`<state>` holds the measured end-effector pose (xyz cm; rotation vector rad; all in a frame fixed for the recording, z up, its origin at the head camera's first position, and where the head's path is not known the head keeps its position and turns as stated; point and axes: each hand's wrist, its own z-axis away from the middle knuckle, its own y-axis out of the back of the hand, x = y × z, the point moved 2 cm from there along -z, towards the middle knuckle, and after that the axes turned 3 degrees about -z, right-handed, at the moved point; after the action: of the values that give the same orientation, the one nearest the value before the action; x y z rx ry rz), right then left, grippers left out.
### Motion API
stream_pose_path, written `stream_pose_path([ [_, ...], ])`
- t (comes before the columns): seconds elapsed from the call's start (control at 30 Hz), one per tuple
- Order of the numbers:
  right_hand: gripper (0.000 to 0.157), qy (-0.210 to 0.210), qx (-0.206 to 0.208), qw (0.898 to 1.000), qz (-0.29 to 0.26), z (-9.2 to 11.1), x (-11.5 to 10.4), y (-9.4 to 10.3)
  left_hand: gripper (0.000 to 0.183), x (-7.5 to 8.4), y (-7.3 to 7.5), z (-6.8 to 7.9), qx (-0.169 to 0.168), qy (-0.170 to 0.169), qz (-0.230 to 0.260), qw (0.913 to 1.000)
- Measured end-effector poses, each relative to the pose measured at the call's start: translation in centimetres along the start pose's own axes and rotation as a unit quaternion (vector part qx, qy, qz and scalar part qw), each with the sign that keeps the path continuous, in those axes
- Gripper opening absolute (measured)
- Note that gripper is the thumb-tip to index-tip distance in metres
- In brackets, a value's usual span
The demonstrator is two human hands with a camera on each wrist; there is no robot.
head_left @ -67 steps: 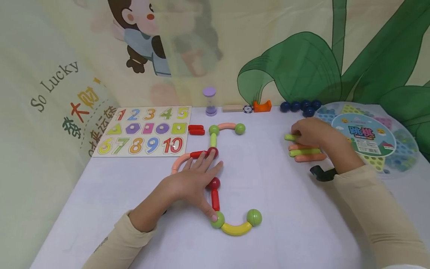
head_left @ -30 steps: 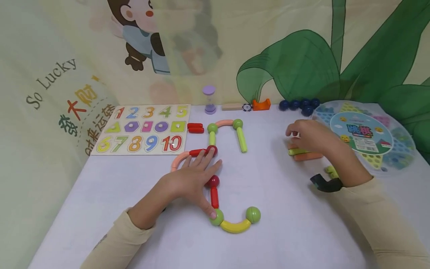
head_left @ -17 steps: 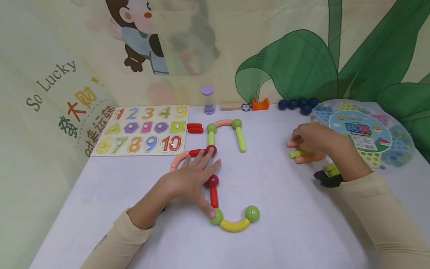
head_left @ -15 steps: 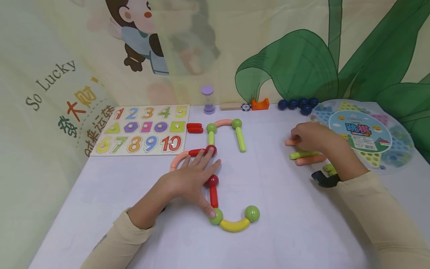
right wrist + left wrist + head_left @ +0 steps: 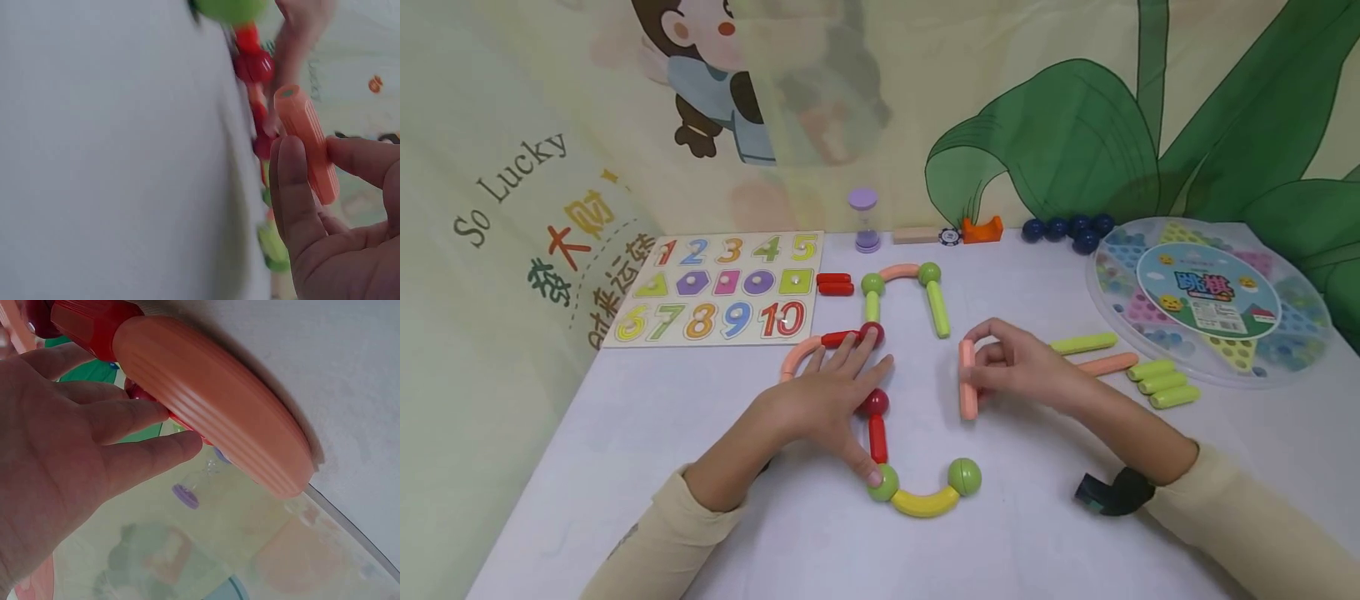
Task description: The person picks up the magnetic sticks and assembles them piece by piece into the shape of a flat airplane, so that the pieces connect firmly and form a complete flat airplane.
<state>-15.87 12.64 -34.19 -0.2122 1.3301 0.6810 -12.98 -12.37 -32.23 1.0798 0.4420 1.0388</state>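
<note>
In the head view my right hand (image 5: 1015,367) pinches an orange magnetic rod (image 5: 967,379) between thumb and fingers, upright in the picture, right of the chain's open side. The right wrist view shows the same rod (image 5: 305,134) with a hollow end. My left hand (image 5: 823,417) lies with spread fingers over the chain of magnetic rods and balls. Its fingertips touch the upper red ball (image 5: 871,335), its thumb the lower left green ball (image 5: 883,483). A light green rod (image 5: 937,308) hangs from the upper right green ball (image 5: 929,273). A yellow curved rod (image 5: 925,504) ends at another green ball (image 5: 965,477).
Spare green rods (image 5: 1163,382) and an orange rod (image 5: 1108,364) lie at right, near a round game board (image 5: 1206,292). Dark blue balls (image 5: 1057,229), an orange piece (image 5: 982,229) and an hourglass (image 5: 865,221) line the back. A number puzzle board (image 5: 715,292) lies left.
A light green rod was added below the upper right green ball. My right hand took an orange rod from the pile and moved left with it. The left hand stayed put.
</note>
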Motion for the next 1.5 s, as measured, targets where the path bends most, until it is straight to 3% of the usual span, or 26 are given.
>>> stream_pose_path([
  [0.17,0.046,-0.031,-0.082,0.994,-0.063,1.6,1.7,-2.7,0.128,0.1,0.0,0.0,0.002,-0.005,-0.002,1.0],
  [0.33,0.043,-0.007,-0.096,0.991,-0.095,2.5,2.4,-3.3,0.127,0.1,0.0,0.0,0.004,-0.002,-0.002,1.0],
  [0.47,0.044,-0.02,-0.085,0.995,-0.046,2.5,2.4,-3.3,0.127,0.1,-0.1,0.0,0.002,-0.003,-0.002,1.0],
  [0.57,0.042,-0.02,-0.059,0.996,0.067,2.7,1.8,-2.2,0.127,0.0,-0.2,0.0,0.003,-0.004,-0.003,1.0],
  [0.63,0.037,0.003,-0.015,0.984,0.178,2.9,1.0,-0.7,0.127,0.0,-0.2,0.1,0.004,-0.004,-0.003,1.0],
  [0.73,0.025,0.028,0.069,0.942,0.328,3.5,-0.1,2.4,0.126,0.0,-0.2,0.1,0.004,-0.006,0.002,1.0],
  [0.77,0.022,0.025,0.09,0.928,0.359,3.8,-0.4,3.5,0.126,0.0,-0.1,0.1,0.003,-0.007,0.003,1.0],
  [0.83,0.019,0.011,0.106,0.914,0.391,4.5,-0.7,5.5,0.126,0.1,-0.1,0.2,0.002,-0.009,0.003,1.0],
  [1.03,0.023,-0.039,0.107,0.907,0.404,5.1,-0.3,9.2,0.125,0.1,0.0,0.2,0.002,-0.013,0.001,0.9999],
  [1.1,0.024,-0.049,0.118,0.898,0.422,4.4,-0.2,10.1,0.124,0.1,0.1,0.3,0.005,-0.015,-0.002,0.9999],
  [1.3,0.029,-0.075,0.158,0.875,0.451,-0.2,-0.4,14.0,0.111,-0.2,0.3,0.5,0.021,-0.018,-0.005,0.9996],
  [1.5,0.041,-0.064,0.232,0.86,0.45,-3.9,0.4,18.3,0.09,-0.3,0.4,0.1,0.058,-0.013,-0.02,0.9981],
])
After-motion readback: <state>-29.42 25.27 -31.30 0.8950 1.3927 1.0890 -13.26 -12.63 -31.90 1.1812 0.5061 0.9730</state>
